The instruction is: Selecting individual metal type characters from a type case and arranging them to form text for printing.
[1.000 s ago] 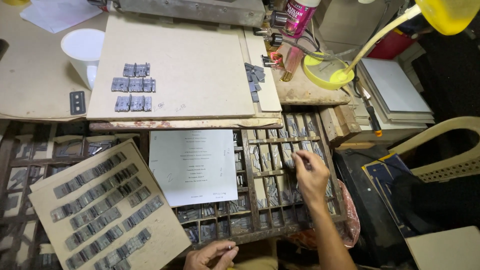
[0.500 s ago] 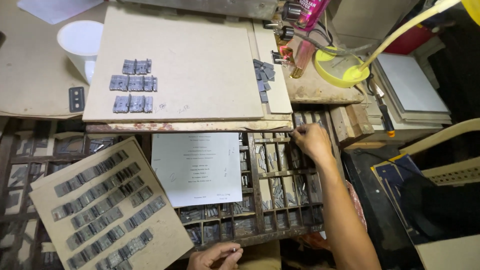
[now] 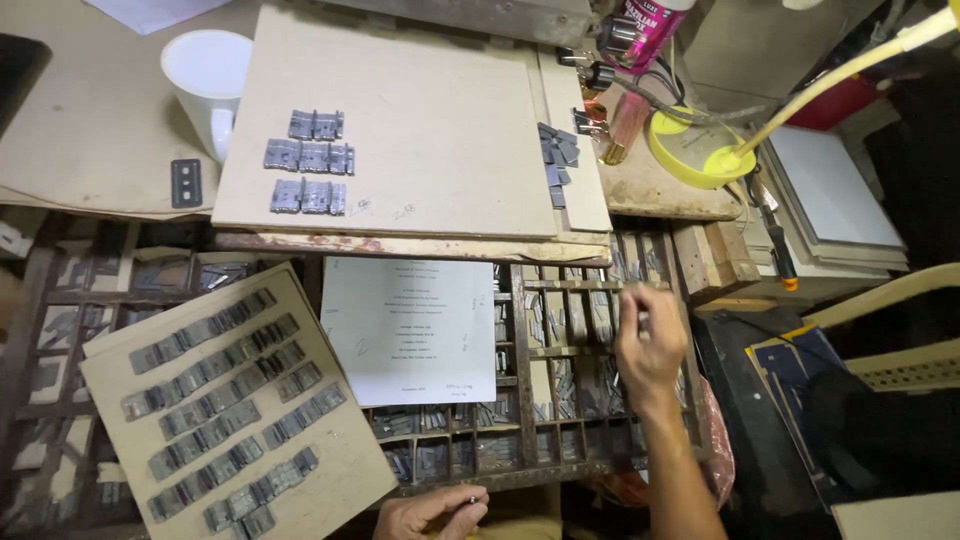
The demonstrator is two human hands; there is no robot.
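right hand fingers pinch metal sort | wooden type case | left hand closed

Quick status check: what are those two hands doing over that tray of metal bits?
Right hand pinching one small metal type piece above the type case. Left hand low, grip shut on something small. Printed sheet covers the middle compartments.

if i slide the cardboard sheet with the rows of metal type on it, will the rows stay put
Probably not. The cardboard sheet looks thin and hangs tilted over the type case, so it would likely flex. The rows of metal type lie loose, unbound, and would likely shift or topple. They look dense, so the sheet is probably heavy for its size.
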